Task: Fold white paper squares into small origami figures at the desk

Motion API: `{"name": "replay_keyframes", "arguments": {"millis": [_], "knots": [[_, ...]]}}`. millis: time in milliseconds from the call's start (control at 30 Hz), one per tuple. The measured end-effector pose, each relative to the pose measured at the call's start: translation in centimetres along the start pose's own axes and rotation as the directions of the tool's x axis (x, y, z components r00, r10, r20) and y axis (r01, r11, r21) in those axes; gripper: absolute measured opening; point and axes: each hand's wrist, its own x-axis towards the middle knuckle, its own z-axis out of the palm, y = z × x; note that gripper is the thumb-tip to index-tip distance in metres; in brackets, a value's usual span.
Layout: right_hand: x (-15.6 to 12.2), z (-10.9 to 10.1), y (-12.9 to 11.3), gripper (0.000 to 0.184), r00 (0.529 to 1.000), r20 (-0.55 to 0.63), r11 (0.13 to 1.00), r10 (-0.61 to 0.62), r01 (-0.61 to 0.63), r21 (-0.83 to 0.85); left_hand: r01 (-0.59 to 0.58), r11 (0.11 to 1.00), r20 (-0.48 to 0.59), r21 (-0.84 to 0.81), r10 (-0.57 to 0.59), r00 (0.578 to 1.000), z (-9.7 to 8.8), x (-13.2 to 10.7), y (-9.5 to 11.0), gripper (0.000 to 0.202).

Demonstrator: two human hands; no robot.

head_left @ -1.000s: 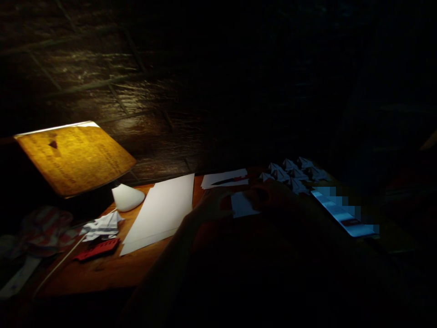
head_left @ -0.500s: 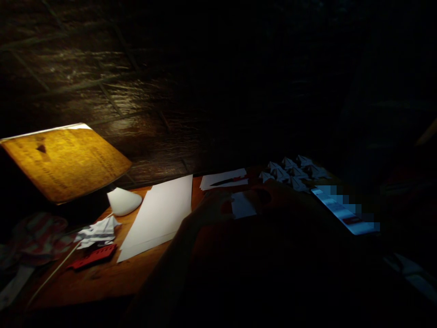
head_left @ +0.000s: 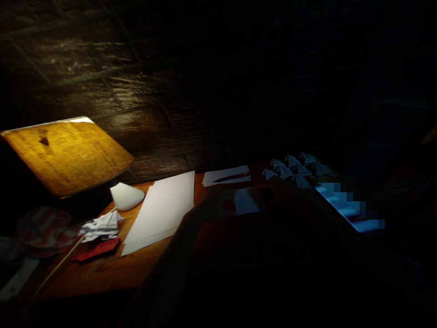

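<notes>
Dimly lit from the head-worn view, a small white paper square [head_left: 246, 201] sits between the two hands over a wooden table [head_left: 102, 278], nearly square, with no clear pointing direction. The left hand [head_left: 218, 203] and right hand [head_left: 269, 195], curved and deep in shadow, press close against its two sides; whether they grip it cannot be told. Beyond lie folded paper figures [head_left: 293, 171] and a dark-bladed knife [head_left: 227, 178] on a white sheet [head_left: 212, 179]. Printed writing on a yellow lampshade [head_left: 64, 157] is too small to read.
</notes>
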Motion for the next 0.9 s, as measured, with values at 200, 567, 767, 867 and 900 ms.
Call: {"name": "replay_keyframes", "arguments": {"millis": [200,567,767,867,900], "knots": [[0.0,-0.7,-0.4,0.071,1.0,0.03,1.0,-0.004,0.004,0.004,-0.015,1.0,0.079,-0.021,0.016,0.997,0.1,-0.4,-0.1,0.027],[-0.1,0.2,-0.8,0.086,0.993,-0.049,0.994,-0.103,0.104,0.018,-0.016,0.999,-0.115,-0.048,0.01,0.993,1.8,0.6,-1.3,0.072],[0.2,-0.1,-2.2,0.049,0.984,-0.116,0.989,-0.137,0.143,0.047,-0.034,0.994,-0.156,-0.102,0.018,0.988,2.0,0.9,-1.7,0.058],[0.6,-0.3,-2.5,0.025,0.974,-0.157,0.983,-0.163,0.174,0.057,-0.049,0.986,-0.169,-0.16,0.021,0.985,2.1,1.1,-1.9,0.054],[0.8,-0.4,-2.6,0.022,0.973,-0.169,0.983,-0.158,0.17,0.063,-0.047,0.984,-0.169,-0.172,0.018,0.985,2.2,1.2,-2.0,0.055]]}}
